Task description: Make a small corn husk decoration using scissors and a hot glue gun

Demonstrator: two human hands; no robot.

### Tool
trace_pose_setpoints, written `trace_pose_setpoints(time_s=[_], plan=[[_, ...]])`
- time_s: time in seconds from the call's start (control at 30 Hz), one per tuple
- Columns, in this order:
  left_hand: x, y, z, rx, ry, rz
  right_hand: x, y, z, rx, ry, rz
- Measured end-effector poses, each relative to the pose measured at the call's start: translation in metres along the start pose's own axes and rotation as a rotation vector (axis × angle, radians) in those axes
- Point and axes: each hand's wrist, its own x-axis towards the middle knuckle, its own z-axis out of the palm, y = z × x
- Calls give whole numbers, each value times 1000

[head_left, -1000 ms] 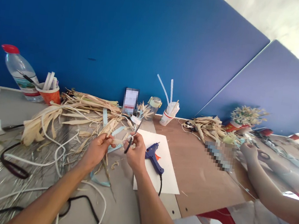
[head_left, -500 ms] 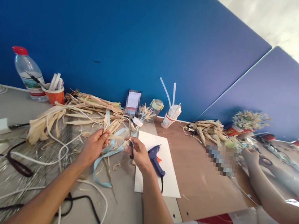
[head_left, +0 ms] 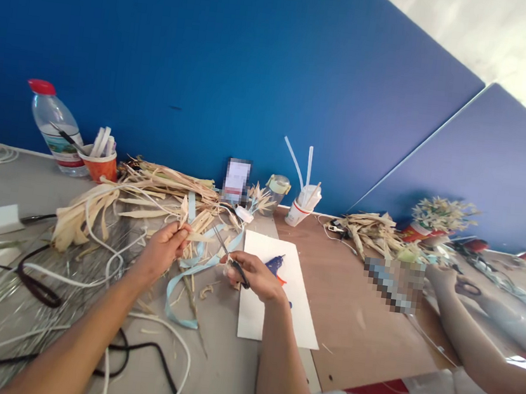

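Observation:
My left hand point(head_left: 164, 250) is closed in a pinch on a pale piece of dried corn husk point(head_left: 184, 210), whose tip pokes up above the fingers. My right hand point(head_left: 258, 276) grips scissors point(head_left: 223, 241) by their dark handle, the blades slanting up and left toward the husk. Between the two hands a light blue ribbon point(head_left: 181, 320) curls over the table among husk scraps. Behind my right wrist, a blue glue gun point(head_left: 275, 264) lies partly hidden on a white sheet point(head_left: 295, 322).
Piled husks point(head_left: 169, 179), a red-capped bottle point(head_left: 56, 123) and an orange cup point(head_left: 102, 168) line the blue partition. A phone point(head_left: 237, 178) and a cup with straws point(head_left: 298, 211) stand further right. Cables and thin wires point(head_left: 74, 289) cover the left side. A co-worker's hand point(head_left: 442, 280) is at right.
The scissors have swung to point further left, and my right hand has turned and shifted slightly right, covering more of the glue gun. My left hand has moved slightly left and up.

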Motion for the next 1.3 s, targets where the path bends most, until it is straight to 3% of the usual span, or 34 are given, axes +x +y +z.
trace_pose_setpoints(time_s=[0.53, 1.3], plan=[[3, -2, -8, 167, -104, -64, 1, 12, -14, -212, -62, 31], [4, 3, -10, 268, -173, -104, 0, 7, -14, -244, -127, 87]])
